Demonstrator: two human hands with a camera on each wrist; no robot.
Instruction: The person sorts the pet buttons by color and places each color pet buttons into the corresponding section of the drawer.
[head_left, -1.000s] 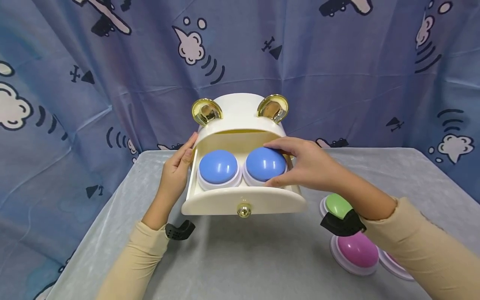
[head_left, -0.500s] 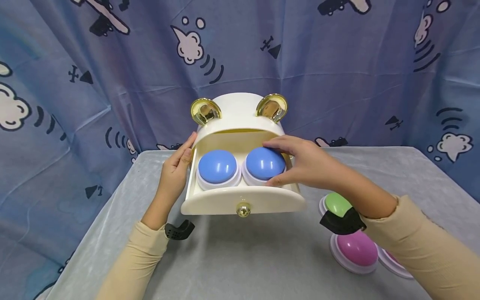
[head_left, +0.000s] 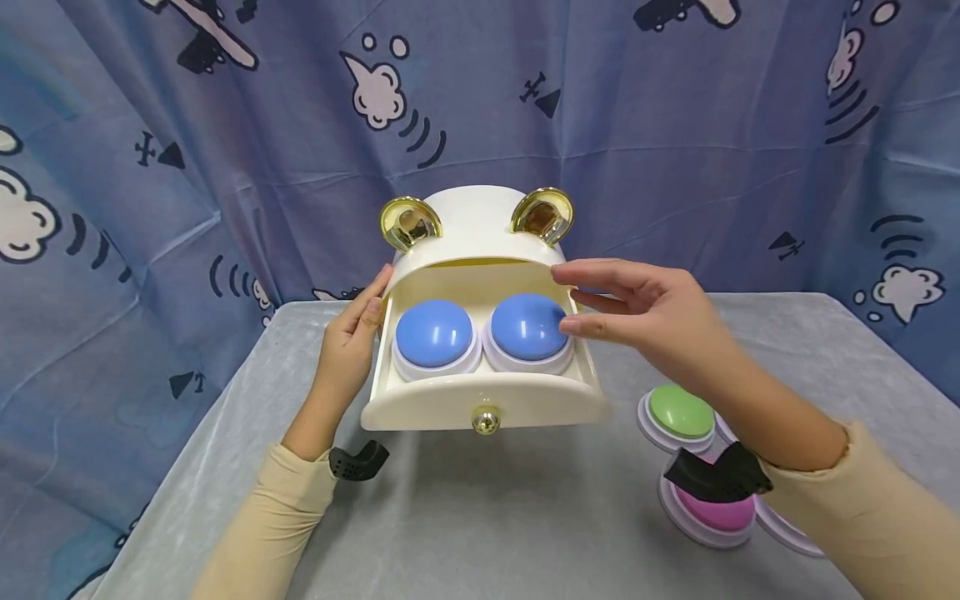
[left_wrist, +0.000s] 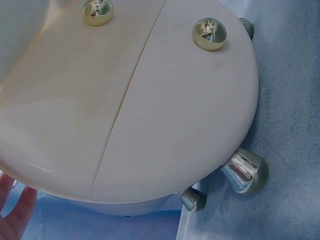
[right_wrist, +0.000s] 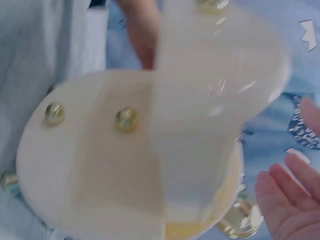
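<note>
White box [head_left: 480,208] is seen at center of the head view, its drawer [head_left: 420,406] slid out toward the bottom of the frame. Left hand [head_left: 347,346]: box gripped by its left side, thumb at the front edge, fingers laid along the wall. Fingertips are seen at the lower left of the left-wrist view, against the box rim. Right hand [head_left: 648,308]: thumb and fingers spread well apart, nothing held. Thumb tip is overlapped with the edge of the right blue dome [head_left: 525,327]; contact can't be told. In the right-wrist view the box is blurred, fingers shown straight at lower right. Left blue dome [head_left: 434,333] is seated beside the right one in the drawer, both on white bases. Box is topped by two gold ears [head_left: 543,217]; gold knob [head_left: 486,420] is fixed on the drawer front. Green dome [head_left: 681,412] and pink dome [head_left: 720,513] are placed on the gray worktop [head_left: 517,533], lower right, pink partly covered by a black wristband [head_left: 716,475].
</note>
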